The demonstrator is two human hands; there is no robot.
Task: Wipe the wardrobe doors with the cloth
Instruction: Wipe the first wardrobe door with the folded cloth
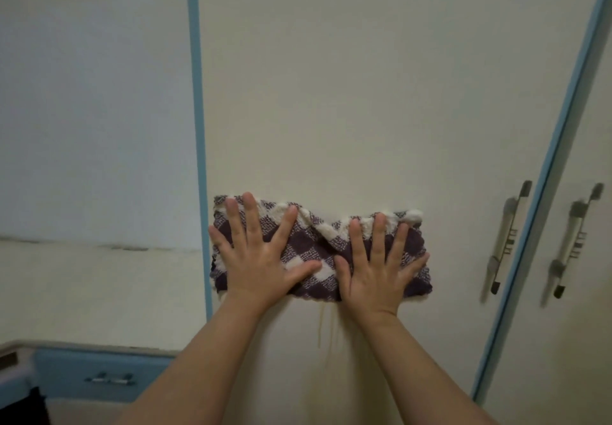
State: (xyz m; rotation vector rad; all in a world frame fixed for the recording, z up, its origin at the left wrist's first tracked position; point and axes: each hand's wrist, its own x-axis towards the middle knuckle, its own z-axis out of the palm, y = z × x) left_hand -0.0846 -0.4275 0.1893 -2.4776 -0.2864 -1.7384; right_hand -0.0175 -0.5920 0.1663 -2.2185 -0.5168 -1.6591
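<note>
A purple-and-white checked cloth (326,249) is pressed flat against the cream wardrobe door (364,93). My left hand (261,255) lies on the cloth's left half with fingers spread. On the right half my right hand (381,262) presses in the same way, fingers apart. The two thumbs nearly meet at the cloth's middle. A loose thread hangs below the cloth's lower edge. The cloth's left edge reaches the door's blue trim (198,126).
Two metal handles (508,235) (574,239) sit at the right, either side of a blue trim strip, the second on the neighbouring door (592,325). A pale wall (92,93) lies to the left. A blue drawer with a handle (111,379) is at lower left.
</note>
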